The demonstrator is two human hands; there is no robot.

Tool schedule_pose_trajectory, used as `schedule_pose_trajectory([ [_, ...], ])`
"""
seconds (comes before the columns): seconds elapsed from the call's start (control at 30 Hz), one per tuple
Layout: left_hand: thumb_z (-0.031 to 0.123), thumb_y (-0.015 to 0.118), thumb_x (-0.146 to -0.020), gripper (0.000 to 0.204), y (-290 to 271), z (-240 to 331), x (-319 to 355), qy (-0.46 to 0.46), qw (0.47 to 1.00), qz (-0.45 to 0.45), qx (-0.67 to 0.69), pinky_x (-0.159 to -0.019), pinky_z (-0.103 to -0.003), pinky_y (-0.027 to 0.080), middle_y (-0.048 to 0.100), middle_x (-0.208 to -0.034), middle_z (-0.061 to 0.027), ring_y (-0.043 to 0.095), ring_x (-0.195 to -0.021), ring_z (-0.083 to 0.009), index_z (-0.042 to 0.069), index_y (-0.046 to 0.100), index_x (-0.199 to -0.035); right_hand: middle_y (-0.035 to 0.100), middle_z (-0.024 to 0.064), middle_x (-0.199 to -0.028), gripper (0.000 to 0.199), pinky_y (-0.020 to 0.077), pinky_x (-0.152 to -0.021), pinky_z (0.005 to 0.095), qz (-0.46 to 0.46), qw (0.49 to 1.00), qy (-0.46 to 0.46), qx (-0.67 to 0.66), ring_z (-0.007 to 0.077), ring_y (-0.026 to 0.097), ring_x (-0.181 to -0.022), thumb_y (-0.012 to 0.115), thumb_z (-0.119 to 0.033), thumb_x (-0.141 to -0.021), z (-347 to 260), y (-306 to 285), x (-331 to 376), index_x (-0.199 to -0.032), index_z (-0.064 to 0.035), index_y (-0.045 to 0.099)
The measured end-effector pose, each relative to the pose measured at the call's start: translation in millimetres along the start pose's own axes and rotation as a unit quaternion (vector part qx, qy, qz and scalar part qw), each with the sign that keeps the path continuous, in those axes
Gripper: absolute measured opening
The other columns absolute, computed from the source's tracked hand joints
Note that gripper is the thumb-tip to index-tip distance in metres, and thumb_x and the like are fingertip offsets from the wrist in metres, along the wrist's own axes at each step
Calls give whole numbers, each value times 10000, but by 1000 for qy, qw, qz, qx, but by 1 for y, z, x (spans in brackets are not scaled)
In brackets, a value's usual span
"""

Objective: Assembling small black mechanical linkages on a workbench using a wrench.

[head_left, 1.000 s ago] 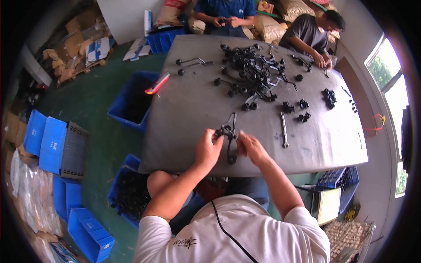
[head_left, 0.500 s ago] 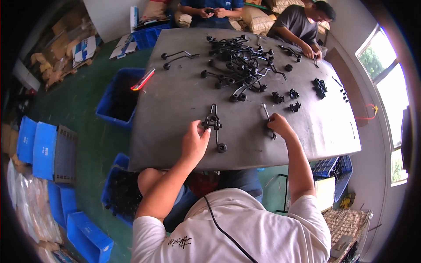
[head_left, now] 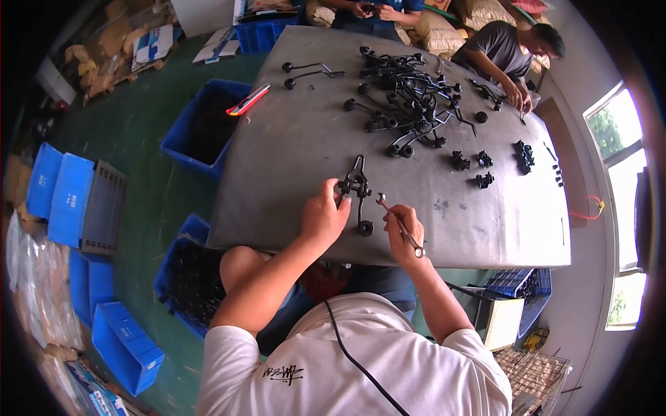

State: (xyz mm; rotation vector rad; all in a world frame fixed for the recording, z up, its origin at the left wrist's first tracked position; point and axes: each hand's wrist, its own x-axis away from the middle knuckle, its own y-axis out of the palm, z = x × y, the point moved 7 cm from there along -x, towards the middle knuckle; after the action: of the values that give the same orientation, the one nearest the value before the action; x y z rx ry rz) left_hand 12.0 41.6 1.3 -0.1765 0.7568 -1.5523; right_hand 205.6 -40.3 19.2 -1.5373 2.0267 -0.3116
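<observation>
My left hand is closed on the side of a black metal bracket assembly, which has a forked loop at its far end. From it a thin rod leads toward me, ending in a round black knob. Between the fingers of my right hand is a slim silver combination wrench. The wrench's open jaw points at the bracket's right side, a small gap away from it; its ring end sticks out below my hand.
A tangled pile of black rods with knobs covers the far middle of the grey table. Small black clamps lie to the right. A red utility knife rests at the left edge, beside blue bins. Two co-workers sit across.
My right hand has lifted the wrench off the table and brought it left, beside the bracket. The left hand keeps its hold on the bracket. The whole view has shifted slightly.
</observation>
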Motion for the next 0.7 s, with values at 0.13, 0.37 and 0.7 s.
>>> schedule_pose_trajectory([
  [0.13,153,719,-853,455,-2,0,-1,10,1000,7,-2,-643,-493,542,703,-840,-147,683,-701,-388,49,490,-1232,686,131,-850,137,532,-632,365,-9,988,-139,64,250,676,-681,602,-23,-950,-26,9,-4,-1071,-26,536],
  [0.37,91,717,-839,447,-2,0,1,45,999,-4,-30,-682,-498,538,708,-903,-175,690,-771,-391,20,511,-1229,641,119,-876,229,461,-661,396,-65,935,-271,217,310,630,-741,664,-17,-880,-54,28,-5,-1072,-51,544],
  [0.7,64,704,-846,427,-1,0,-1,31,999,-11,1,-702,-497,537,699,-953,-203,682,-790,-406,18,520,-1228,658,62,-785,268,494,-618,287,-111,955,206,-183,140,622,-638,619,-274,-1011,37,19,-100,-995,-8,636],
])
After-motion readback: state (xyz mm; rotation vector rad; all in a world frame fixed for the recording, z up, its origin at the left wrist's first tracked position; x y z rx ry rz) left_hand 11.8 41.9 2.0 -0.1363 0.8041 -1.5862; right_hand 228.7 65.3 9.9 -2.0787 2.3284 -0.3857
